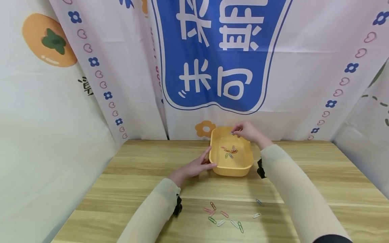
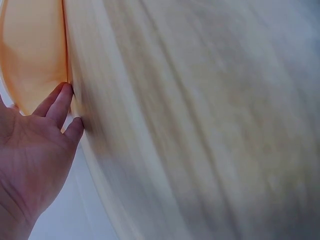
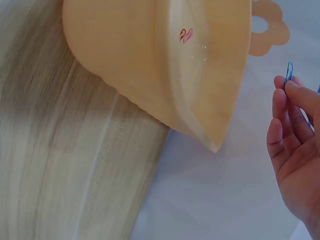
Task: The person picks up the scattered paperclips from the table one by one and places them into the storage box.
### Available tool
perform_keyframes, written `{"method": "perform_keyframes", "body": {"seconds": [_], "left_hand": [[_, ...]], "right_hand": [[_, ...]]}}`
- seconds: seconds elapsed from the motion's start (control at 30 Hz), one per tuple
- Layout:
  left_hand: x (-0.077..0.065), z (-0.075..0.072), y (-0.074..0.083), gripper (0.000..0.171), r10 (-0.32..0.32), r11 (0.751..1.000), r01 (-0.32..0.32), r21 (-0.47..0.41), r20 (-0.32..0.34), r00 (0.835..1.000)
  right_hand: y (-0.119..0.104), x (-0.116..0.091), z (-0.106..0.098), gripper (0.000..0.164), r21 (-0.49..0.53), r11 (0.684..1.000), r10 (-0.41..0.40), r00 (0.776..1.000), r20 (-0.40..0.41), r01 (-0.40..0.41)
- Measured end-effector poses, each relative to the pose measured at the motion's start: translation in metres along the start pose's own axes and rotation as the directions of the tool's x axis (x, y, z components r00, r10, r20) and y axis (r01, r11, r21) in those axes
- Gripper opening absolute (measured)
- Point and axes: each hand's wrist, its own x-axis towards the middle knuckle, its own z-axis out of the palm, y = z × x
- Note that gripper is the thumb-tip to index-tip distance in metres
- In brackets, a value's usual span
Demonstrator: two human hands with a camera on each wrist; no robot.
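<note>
A yellow plastic basin (image 1: 232,171) stands at the table's back edge, with several coloured paper clips (image 1: 233,151) lying inside. My left hand (image 1: 196,167) touches the basin's left side, its fingers spread and fairly straight; in the left wrist view the fingertips (image 2: 65,92) rest against the basin wall (image 2: 35,50). Above the basin's far right corner, my right hand (image 1: 247,131) pinches a blue paper clip (image 3: 289,71) between thumb and fingertips. The clip points upward out of the fingers in the right wrist view and is apart from the basin.
On the wooden table (image 1: 136,175), nearer me, lie several loose paper clips: pink (image 1: 224,214), green (image 1: 240,227), white (image 1: 256,215), red (image 1: 212,205) and blue (image 1: 258,201). A printed cloth (image 1: 304,84) hangs right behind the basin.
</note>
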Motion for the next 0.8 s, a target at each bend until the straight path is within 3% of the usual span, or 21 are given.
{"method": "perform_keyframes", "body": {"seconds": [0.4, 0.8], "left_hand": [[0.002, -0.001, 0.002, 0.086, 0.008, 1.000, -0.008, -0.015, 0.010, 1.000], [0.001, 0.000, 0.001, 0.085, -0.008, 0.999, 0.008, -0.036, 0.011, 1.000]], "right_hand": [[0.018, 0.011, 0.010, 0.013, 0.059, 0.995, 0.085, 0.996, -0.020, -0.084], [0.018, 0.011, 0.014, 0.019, 0.015, 0.994, 0.105, 0.994, -0.039, -0.105]]}}
